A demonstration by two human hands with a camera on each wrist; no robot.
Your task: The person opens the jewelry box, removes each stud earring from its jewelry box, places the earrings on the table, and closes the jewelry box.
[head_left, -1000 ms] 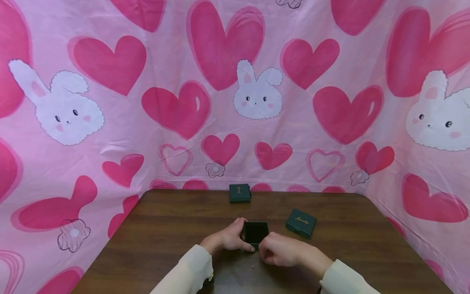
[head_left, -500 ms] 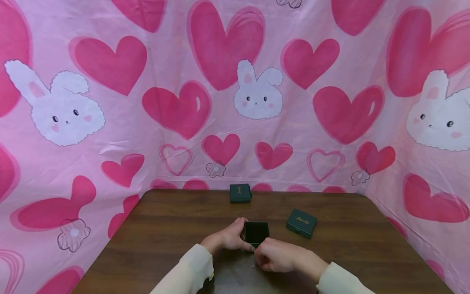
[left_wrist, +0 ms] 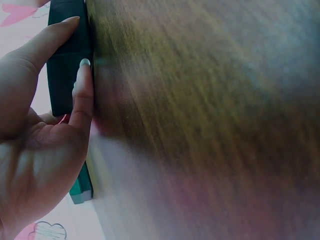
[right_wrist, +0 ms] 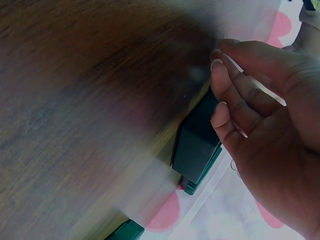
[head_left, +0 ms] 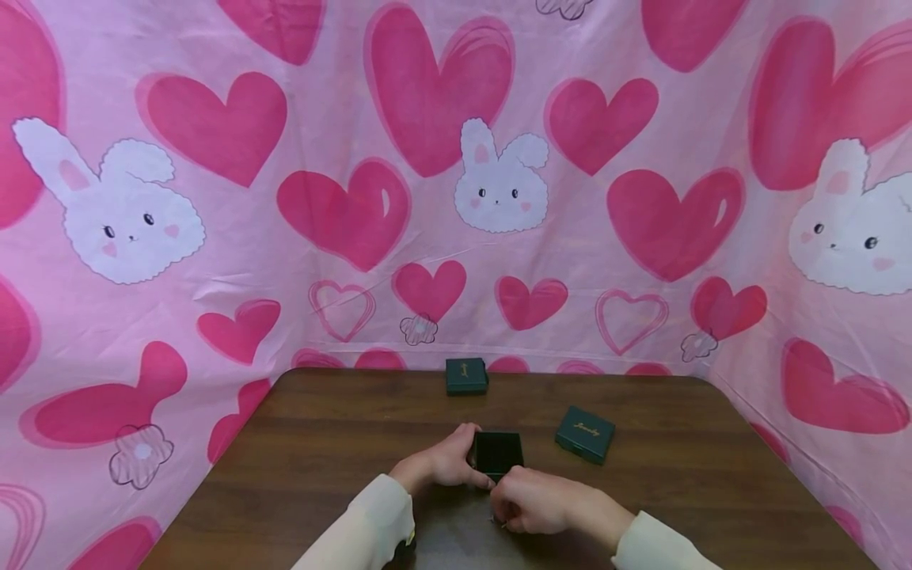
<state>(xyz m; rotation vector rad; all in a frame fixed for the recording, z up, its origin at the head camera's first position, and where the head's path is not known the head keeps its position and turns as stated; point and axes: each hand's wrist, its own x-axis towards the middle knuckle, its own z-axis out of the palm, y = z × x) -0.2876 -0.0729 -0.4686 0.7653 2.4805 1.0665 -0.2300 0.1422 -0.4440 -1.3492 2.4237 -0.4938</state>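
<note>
My left hand [head_left: 450, 461] holds an open dark green jewelry box [head_left: 498, 453] by its left side, its black inside facing up. In the left wrist view, the thumb and a finger lie along the box's side wall [left_wrist: 67, 75]. My right hand [head_left: 537, 500] is low over the tabletop, just in front of the box's near right corner. Its thumb and forefinger pinch a tiny silvery piece [head_left: 493, 519], too small to make out its kind. In the right wrist view, those fingertips meet close to the wood and largely hide it.
A closed green box with gold lettering [head_left: 584, 433] lies to the right on the brown wooden table [head_left: 342, 427]. Another green box [head_left: 466, 376] stands at the table's back edge. Pink cloth [head_left: 577, 253] with hearts and rabbits hangs behind and at both sides.
My right hand has moved slightly left and toward me, down to the tiny silvery piece that lay on the table. The left hand and the box stay in place.
</note>
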